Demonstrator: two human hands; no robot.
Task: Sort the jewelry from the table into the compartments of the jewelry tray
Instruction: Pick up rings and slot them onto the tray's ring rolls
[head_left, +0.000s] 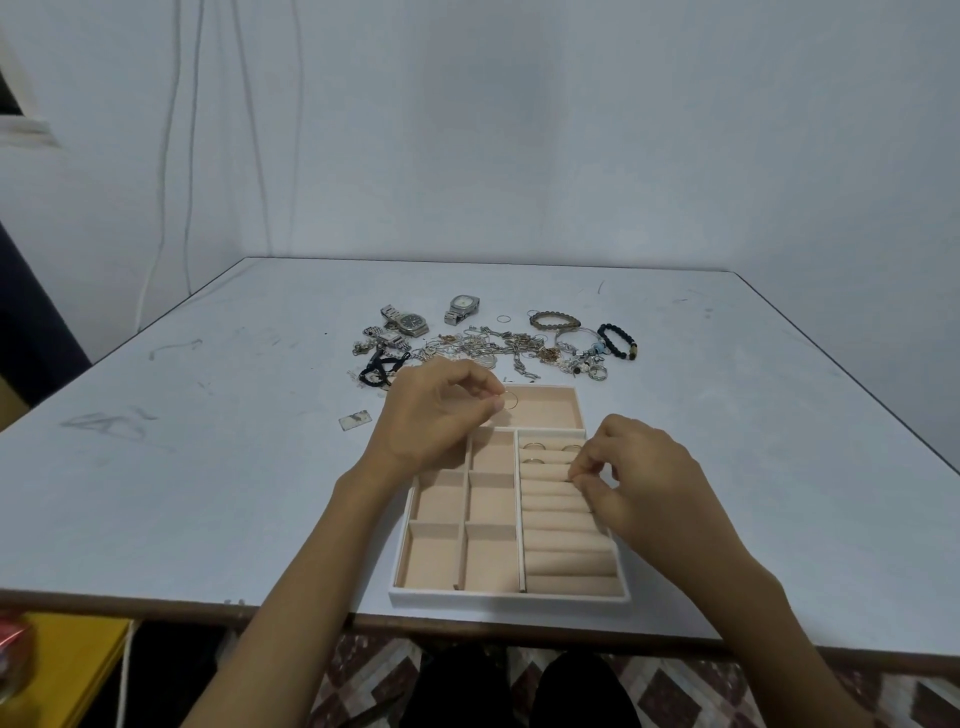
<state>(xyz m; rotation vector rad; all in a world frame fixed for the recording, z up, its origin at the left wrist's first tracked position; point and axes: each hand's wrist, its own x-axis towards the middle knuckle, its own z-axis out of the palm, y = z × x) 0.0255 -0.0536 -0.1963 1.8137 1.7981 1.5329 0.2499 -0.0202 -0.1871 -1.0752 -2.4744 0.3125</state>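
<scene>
My left hand (436, 415) hangs over the tray's far left corner, fingers curled in. Its thumb and forefinger pinch a thin hoop (511, 401), which sits in the air just above the wide far compartment (550, 410). The wrist is bent a little and the forearm comes up from the near table edge across the tray's left side.

The tray (509, 597) lies on the table (208, 467) right in front of me, near the edge. Its small square compartments (491, 556) on the left show only their lining, though my arm hides part of the far ones. On the right are the ring rolls (566, 545), with three rings (535, 446) tucked into the far slots.

My right hand (639, 478) rests low over the right end of those rolls, fingers curled and fingertips pressed together against a middle roll. I cannot tell whether anything is held between them. That forearm runs in from the lower right.

Beyond the tray, the unsorted pile (493, 348) is spread across the table: two watches (410, 323) at its left, tangled chains in the middle, bead bracelets (553, 319) at its right.
</scene>
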